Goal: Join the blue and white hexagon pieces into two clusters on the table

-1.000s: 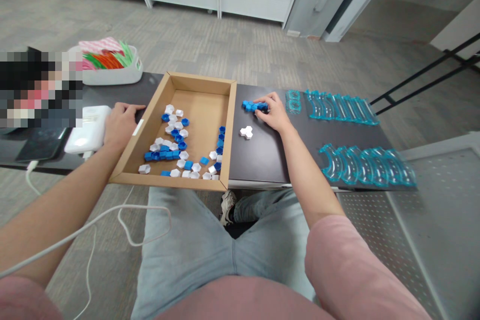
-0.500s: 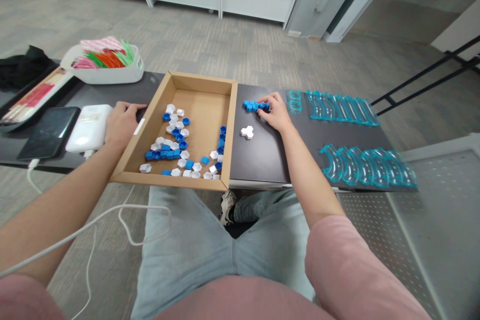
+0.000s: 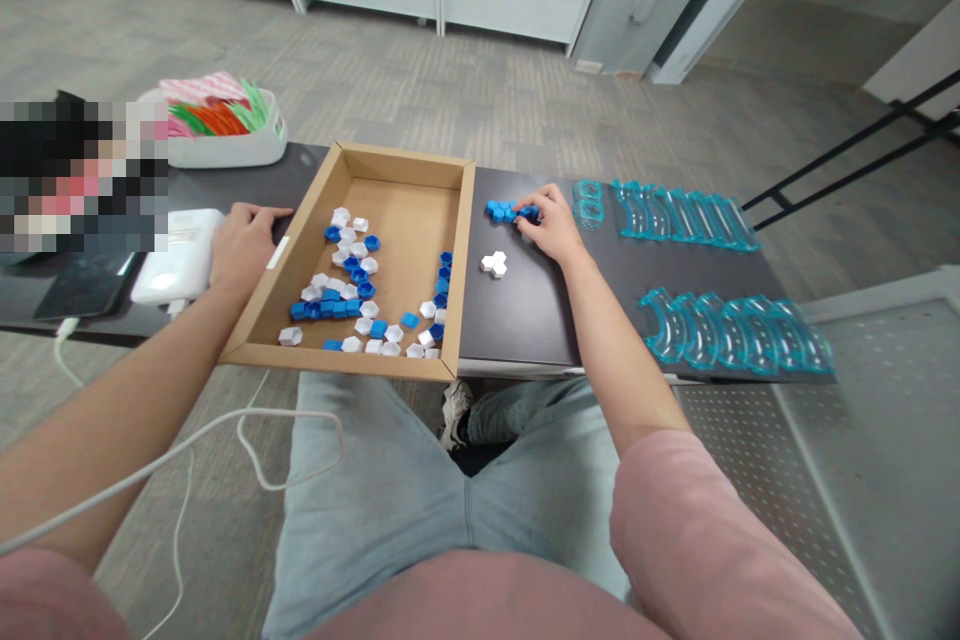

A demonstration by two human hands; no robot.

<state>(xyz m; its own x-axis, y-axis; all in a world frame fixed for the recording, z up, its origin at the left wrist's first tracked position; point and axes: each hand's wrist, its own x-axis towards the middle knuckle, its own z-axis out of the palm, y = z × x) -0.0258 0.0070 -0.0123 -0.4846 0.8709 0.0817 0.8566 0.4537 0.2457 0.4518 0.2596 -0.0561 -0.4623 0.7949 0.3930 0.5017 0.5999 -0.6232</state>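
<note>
On the dark table right of the cardboard box, my right hand (image 3: 553,225) curls thumb and fingers round the right end of a cluster of blue hexagonal pieces (image 3: 501,211). The fingers partly cover that end of the cluster. Nearer me lies a small group of white hexagonal pieces (image 3: 494,265), touching one another. My left hand (image 3: 246,245) rests on the table against the box's left side, fingers stretched out and holding nothing. Inside the shallow cardboard box (image 3: 401,165) are several loose blue and white hexagonal pieces (image 3: 346,265), some with their hollow side up.
Right of my right hand lie rows of clear teal plastic pieces (image 3: 686,216), with more nearer me (image 3: 739,332). On the left are a white charger-like block (image 3: 178,255), a dark phone (image 3: 86,280) and a white basket (image 3: 225,150). A white cable (image 3: 187,450) crosses my left arm.
Both hands stay nearly where they were. The fingers of my right hand shift only slightly at the blue pieces.
</note>
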